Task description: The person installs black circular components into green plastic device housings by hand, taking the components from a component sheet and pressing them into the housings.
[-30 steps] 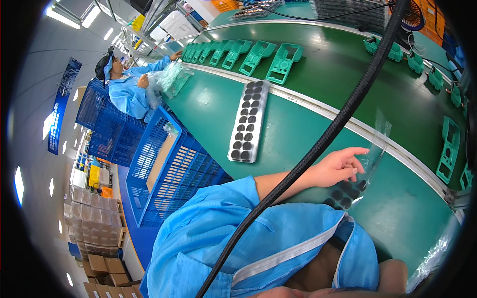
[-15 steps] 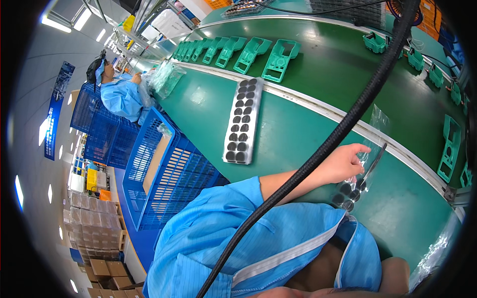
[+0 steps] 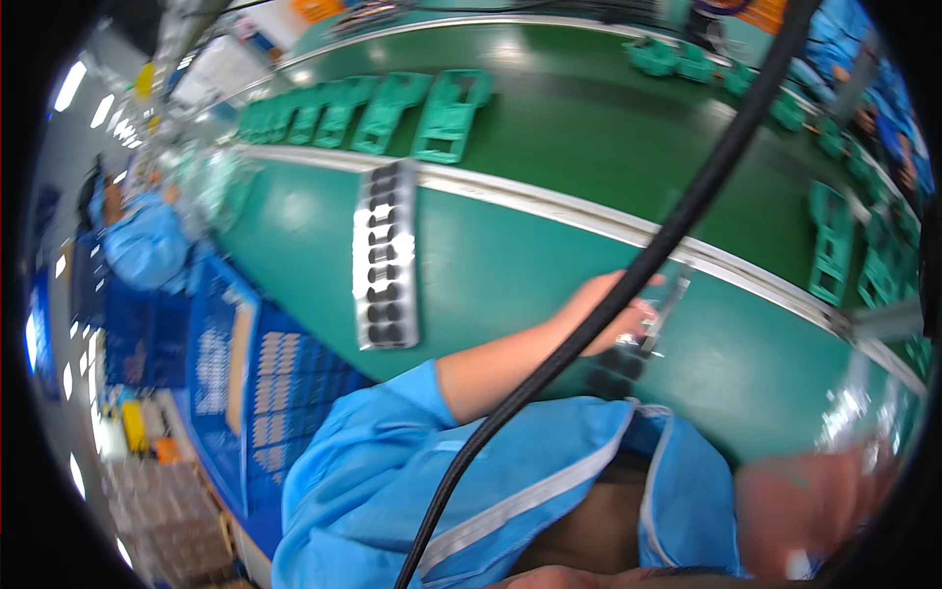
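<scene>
My left hand (image 3: 601, 312) reaches over the green bench, partly behind a thick black cable. Its lower fingers are closed at the edge of a clear plastic bag (image 3: 628, 355), while an upper finger sticks out. Dark round pieces (image 3: 610, 377) show in the bag, below the hand. A slim dark strip (image 3: 669, 306) lies just beyond the fingertips. At the lower right my right hand (image 3: 819, 501) is a smear of motion, and its fingers cannot be made out. It is near shiny clear plastic (image 3: 852, 417) at the bench's right end.
The black braided cable (image 3: 677, 231) slants across the view. A pale tray of black discs (image 3: 388, 255) lies left on the bench. Green plastic frames (image 3: 451, 116) line the dark green belt (image 3: 579, 118) behind a metal rail. Blue crates (image 3: 285, 393) and a person in blue (image 3: 147, 240) are leftward.
The view has swung, shifting the scene leftward. My right hand now shows as a blur at the lower right. My left hand stays by the bag.
</scene>
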Demonstrator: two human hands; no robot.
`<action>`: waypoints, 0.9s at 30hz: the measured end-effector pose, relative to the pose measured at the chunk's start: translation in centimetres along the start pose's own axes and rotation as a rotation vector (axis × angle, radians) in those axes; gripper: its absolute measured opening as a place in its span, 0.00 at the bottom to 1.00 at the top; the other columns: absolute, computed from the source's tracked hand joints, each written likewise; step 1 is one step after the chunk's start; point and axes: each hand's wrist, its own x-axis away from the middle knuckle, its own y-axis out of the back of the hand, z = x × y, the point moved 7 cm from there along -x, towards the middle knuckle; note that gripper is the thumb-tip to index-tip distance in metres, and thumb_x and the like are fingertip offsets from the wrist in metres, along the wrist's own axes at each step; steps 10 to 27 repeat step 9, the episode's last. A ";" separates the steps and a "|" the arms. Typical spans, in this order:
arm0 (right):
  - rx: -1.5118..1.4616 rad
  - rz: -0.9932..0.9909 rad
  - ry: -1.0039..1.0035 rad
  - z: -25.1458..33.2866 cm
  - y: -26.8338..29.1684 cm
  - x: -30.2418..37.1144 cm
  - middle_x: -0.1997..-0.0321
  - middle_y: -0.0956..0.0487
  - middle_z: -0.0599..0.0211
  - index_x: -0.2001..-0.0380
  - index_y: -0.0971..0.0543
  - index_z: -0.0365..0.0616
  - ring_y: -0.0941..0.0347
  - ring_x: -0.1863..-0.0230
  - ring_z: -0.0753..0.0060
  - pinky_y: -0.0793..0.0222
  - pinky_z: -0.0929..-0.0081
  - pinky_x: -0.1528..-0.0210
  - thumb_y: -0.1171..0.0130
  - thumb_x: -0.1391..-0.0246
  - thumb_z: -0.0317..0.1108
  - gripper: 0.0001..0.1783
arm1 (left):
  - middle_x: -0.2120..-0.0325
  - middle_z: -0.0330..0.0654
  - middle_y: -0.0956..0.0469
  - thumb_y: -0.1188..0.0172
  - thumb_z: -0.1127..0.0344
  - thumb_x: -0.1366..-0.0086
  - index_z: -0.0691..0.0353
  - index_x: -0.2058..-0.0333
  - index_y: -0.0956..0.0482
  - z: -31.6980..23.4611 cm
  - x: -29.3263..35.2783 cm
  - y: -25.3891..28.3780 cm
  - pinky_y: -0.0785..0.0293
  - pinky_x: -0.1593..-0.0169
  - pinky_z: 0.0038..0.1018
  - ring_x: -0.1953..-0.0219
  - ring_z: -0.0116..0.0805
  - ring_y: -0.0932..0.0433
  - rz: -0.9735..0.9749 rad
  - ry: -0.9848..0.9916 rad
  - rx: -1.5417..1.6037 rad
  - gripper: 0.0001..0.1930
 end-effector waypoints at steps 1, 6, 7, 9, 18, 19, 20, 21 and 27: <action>-0.348 -0.280 -0.532 -4.5 4.2 3.7 0.41 0.39 0.65 0.49 0.31 0.50 0.42 0.44 0.64 0.42 0.64 0.49 0.49 0.45 0.46 0.22 | 0.63 0.44 0.20 0.48 0.76 0.38 0.61 0.42 0.37 -0.1 -0.1 -0.1 0.26 0.61 0.23 0.65 0.26 0.22 0.003 0.029 0.055 0.25; -0.068 -0.002 -1.231 -14.9 1.4 16.4 0.48 0.30 0.59 0.56 0.32 0.47 0.29 0.57 0.71 0.32 0.79 0.62 0.49 0.43 0.30 0.11 | 0.62 0.44 0.20 0.49 0.78 0.39 0.63 0.41 0.40 -1.3 0.8 1.4 0.26 0.62 0.21 0.63 0.27 0.22 -0.062 0.099 0.195 0.26; -0.086 0.037 -1.391 -15.9 1.9 17.9 0.52 0.28 0.61 0.55 0.32 0.46 0.28 0.61 0.74 0.32 0.81 0.66 0.50 0.41 0.30 0.10 | 0.69 0.42 0.22 0.43 0.76 0.39 0.65 0.43 0.38 -2.1 0.8 1.0 0.27 0.64 0.20 0.68 0.25 0.24 -0.089 0.095 0.311 0.25; -0.063 0.217 -1.693 -17.4 1.9 20.1 0.54 0.27 0.63 0.51 0.33 0.45 0.28 0.62 0.76 0.32 0.82 0.66 0.47 0.42 0.35 0.17 | 0.68 0.42 0.22 0.43 0.75 0.38 0.64 0.42 0.40 -1.8 0.2 0.8 0.27 0.63 0.21 0.68 0.26 0.24 -0.034 0.129 0.294 0.26; -0.063 0.217 -1.693 -17.4 1.9 20.1 0.54 0.27 0.63 0.51 0.33 0.45 0.28 0.62 0.76 0.32 0.82 0.66 0.47 0.42 0.35 0.17 | 0.68 0.42 0.22 0.43 0.75 0.38 0.64 0.42 0.40 -1.8 0.2 0.8 0.27 0.63 0.21 0.68 0.26 0.24 -0.034 0.129 0.294 0.26; -0.063 0.217 -1.693 -17.4 1.9 20.1 0.54 0.27 0.63 0.51 0.33 0.45 0.28 0.62 0.76 0.32 0.82 0.66 0.47 0.42 0.35 0.17 | 0.68 0.42 0.22 0.43 0.75 0.38 0.64 0.42 0.40 -1.8 0.2 0.8 0.27 0.63 0.21 0.68 0.26 0.24 -0.034 0.129 0.294 0.26; -0.063 0.217 -1.693 -17.4 1.9 20.1 0.54 0.27 0.63 0.51 0.33 0.45 0.28 0.62 0.76 0.32 0.82 0.66 0.47 0.42 0.35 0.17 | 0.68 0.42 0.22 0.43 0.75 0.38 0.64 0.42 0.40 -1.8 0.2 0.8 0.27 0.63 0.21 0.68 0.26 0.24 -0.034 0.129 0.294 0.26; -0.063 0.217 -1.693 -17.4 1.9 20.1 0.54 0.27 0.63 0.51 0.33 0.45 0.28 0.62 0.76 0.32 0.82 0.66 0.47 0.42 0.35 0.17 | 0.68 0.42 0.22 0.43 0.75 0.38 0.64 0.42 0.40 -1.8 0.2 0.8 0.27 0.63 0.21 0.68 0.26 0.24 -0.034 0.129 0.294 0.26; -0.063 0.217 -1.693 -17.4 1.9 20.1 0.54 0.27 0.63 0.51 0.33 0.45 0.28 0.62 0.76 0.32 0.82 0.66 0.47 0.42 0.35 0.17 | 0.68 0.42 0.22 0.43 0.75 0.38 0.64 0.42 0.40 -1.8 0.2 0.8 0.27 0.63 0.21 0.68 0.26 0.24 -0.034 0.129 0.294 0.26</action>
